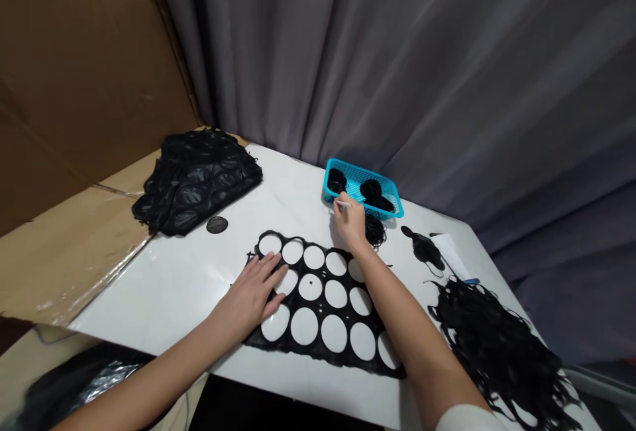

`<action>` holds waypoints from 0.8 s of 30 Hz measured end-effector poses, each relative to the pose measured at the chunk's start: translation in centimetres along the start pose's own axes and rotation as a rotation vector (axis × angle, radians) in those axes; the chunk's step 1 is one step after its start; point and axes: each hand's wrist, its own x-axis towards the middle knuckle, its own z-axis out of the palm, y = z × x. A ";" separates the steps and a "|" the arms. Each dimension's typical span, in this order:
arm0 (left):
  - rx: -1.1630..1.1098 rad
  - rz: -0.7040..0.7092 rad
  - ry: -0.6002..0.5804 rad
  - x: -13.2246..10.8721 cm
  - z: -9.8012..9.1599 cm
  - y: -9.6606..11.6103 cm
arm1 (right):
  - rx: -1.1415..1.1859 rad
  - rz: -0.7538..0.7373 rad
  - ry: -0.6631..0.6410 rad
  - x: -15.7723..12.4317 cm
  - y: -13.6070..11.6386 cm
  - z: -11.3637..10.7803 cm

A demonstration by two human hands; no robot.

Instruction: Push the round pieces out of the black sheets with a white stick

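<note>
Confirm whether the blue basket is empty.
No: black round pieces lie in the blue basket, and beside it the right hand pinches a thin white stick.

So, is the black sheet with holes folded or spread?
Spread: the black sheet lies flat on the white table, left hand resting on it.

Makeshift workshop: punched black sheet (320, 310), cardboard (74, 73), curtain (397, 53).

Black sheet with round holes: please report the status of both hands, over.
Left hand open, flat on black sheet. Right hand pinches thin white tool beside blue basket. Nothing lies between the hands.
</note>
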 end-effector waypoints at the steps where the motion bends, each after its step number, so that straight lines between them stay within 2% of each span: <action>1: -0.007 -0.002 0.003 -0.1 -0.2 0.0 | 0.052 0.018 -0.004 0.1 -0.3 0.0; 3: -0.006 -0.018 0.019 -0.3 -0.6 -0.2 | 0.176 0.041 -0.081 -0.8 -1.5 0.4; 8: 0.014 -0.105 0.042 -1.2 -1.7 -0.7 | 0.475 0.034 -0.454 -5.5 -6.3 2.4; 10: 0.002 -0.130 0.021 -1.5 -1.8 -0.7 | 0.538 -0.002 -0.529 -7.0 -7.7 3.0; 14: -0.020 -0.173 0.007 -1.6 -1.8 -0.5 | 0.563 -0.052 -0.542 -8.4 -8.6 3.7; 24: 0.048 -0.153 0.028 -1.6 -1.6 -0.2 | 0.553 -0.127 -0.536 -8.6 -8.6 4.1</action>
